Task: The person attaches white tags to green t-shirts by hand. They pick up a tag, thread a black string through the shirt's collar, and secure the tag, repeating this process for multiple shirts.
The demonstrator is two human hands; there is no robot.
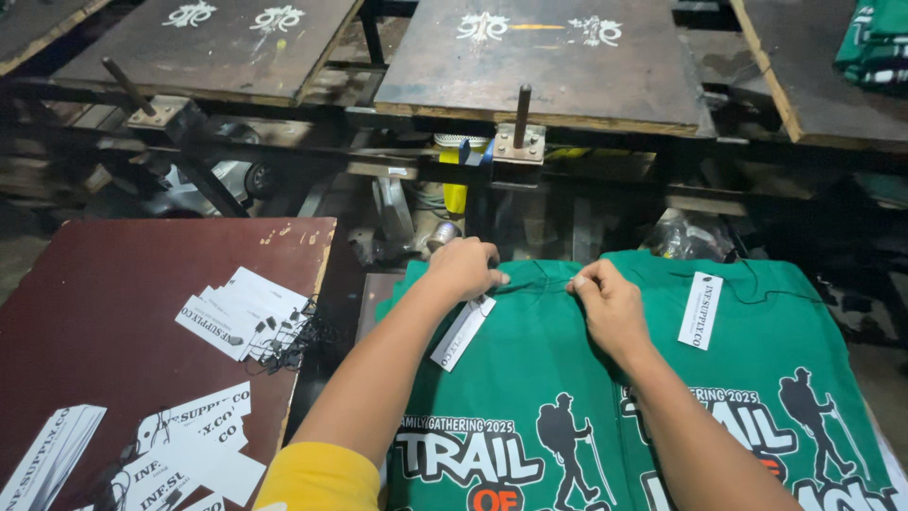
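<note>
Green cotton fills the lower half of the view: 2 printed T-shirts lie side by side on a work surface. The near green shirt [530,378] sits under both hands, and the left hand [463,270] is curled at its collar, fingers pressed together and pinching the neckline where a white paper tag [462,332] hangs loose below the knuckles. The right hand [610,303] rests just beside it on the same collar, its fingertips bunched and nipping the fabric edge.

Judging by how things lie, the second green shirt [776,341] to the right already carries its own white tag [701,310] near the neck, so that one looks finished, while the tag on the near shirt seems to be mid-fastening. On the dark red board [113,284] to the left, many spare tags [241,317] with black strings wait in loose heaps, so plenty appears left.
</note>
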